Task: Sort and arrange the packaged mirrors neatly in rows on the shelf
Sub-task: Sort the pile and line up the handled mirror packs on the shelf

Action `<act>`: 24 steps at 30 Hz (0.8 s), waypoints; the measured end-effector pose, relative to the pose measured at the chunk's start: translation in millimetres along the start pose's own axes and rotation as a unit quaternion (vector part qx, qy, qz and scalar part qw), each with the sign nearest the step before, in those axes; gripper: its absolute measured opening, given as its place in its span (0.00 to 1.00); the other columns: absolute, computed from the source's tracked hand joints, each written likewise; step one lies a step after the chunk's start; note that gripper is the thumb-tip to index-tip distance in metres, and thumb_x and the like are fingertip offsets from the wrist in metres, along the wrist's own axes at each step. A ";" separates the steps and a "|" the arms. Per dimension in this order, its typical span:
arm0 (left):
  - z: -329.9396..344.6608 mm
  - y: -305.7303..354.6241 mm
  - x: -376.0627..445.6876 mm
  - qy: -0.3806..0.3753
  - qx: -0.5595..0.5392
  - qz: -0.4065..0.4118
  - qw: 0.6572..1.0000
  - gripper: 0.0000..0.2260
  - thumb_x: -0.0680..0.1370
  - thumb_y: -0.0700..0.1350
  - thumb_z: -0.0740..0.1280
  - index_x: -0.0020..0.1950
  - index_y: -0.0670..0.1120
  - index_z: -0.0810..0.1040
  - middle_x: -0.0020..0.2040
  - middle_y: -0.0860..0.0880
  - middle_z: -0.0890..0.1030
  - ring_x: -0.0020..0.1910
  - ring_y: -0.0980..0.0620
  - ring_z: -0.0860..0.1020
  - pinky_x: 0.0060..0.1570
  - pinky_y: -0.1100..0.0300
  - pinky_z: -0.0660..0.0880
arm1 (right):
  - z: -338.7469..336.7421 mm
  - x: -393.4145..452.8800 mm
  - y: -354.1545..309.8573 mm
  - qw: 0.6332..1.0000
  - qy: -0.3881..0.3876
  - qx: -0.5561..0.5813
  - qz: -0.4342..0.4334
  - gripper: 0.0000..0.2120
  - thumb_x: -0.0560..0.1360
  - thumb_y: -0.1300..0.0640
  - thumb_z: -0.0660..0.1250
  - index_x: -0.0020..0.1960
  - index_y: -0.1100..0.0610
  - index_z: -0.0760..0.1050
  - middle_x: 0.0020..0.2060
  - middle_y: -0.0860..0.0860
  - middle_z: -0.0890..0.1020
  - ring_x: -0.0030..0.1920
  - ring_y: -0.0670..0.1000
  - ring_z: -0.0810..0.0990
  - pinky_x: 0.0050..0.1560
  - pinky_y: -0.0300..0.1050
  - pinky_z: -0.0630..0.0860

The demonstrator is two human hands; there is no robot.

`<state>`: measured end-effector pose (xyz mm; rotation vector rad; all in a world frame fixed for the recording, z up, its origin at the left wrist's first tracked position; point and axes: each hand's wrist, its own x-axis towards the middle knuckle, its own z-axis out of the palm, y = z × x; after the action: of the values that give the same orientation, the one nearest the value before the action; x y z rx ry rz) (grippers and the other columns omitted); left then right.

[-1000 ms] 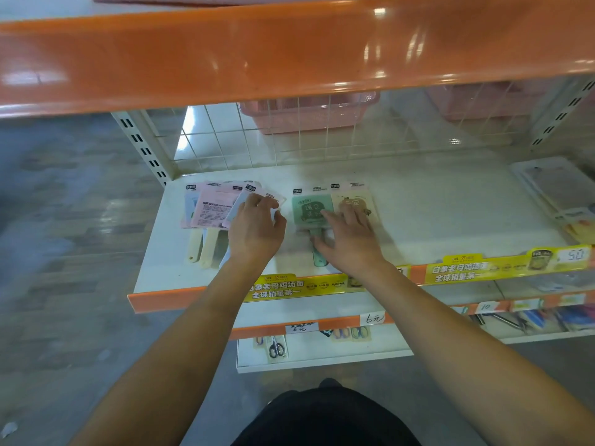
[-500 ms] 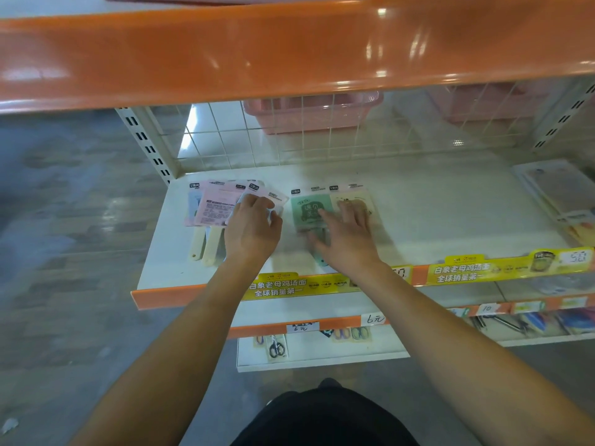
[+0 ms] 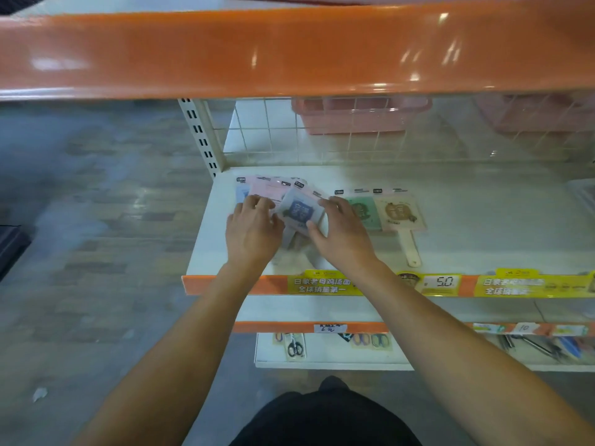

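Several packaged hand mirrors lie on the white shelf [image 3: 467,220]. A blue-printed mirror pack [image 3: 299,211] is tilted on top of a fanned pile of pink and blue packs [image 3: 262,188] at the shelf's left. My right hand [image 3: 341,233] grips its right edge between thumb and fingers. My left hand [image 3: 252,230] presses on the pile beside the pack's left edge. To the right lie a green mirror pack [image 3: 365,209] and a beige mirror pack [image 3: 399,212] side by side, the beige one's cream handle pointing toward me.
An orange upper shelf beam [image 3: 289,49] hangs overhead. A wire grid back panel [image 3: 322,133] closes the rear, with pink baskets [image 3: 360,114] behind it. Yellow price strips [image 3: 444,283] line the front edge. Lower shelves hold scissors [image 3: 294,346]. More packs sit at the far right edge.
My right hand left the green and beige packs and moved left onto the blue-printed pack. My left hand shifted left on the pile. The camera view swung left.
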<state>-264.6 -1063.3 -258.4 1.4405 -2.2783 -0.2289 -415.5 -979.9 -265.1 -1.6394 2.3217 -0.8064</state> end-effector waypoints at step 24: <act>7.1 -3.9 -9.4 0.008 -0.023 0.039 0.999 0.10 0.76 0.45 0.65 0.55 0.42 0.77 0.55 0.41 0.77 0.51 0.38 0.75 0.47 0.47 0.73 | 1.9 -17.3 -5.4 0.998 0.001 -0.023 0.056 0.20 0.78 0.50 0.63 0.66 0.60 0.70 0.61 0.58 0.74 0.62 0.60 0.71 0.61 0.52 0.69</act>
<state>-261.0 -1057.4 -268.7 1.3230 -2.2949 -0.2438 -403.8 -966.0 -266.5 -1.5105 2.4257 -0.7383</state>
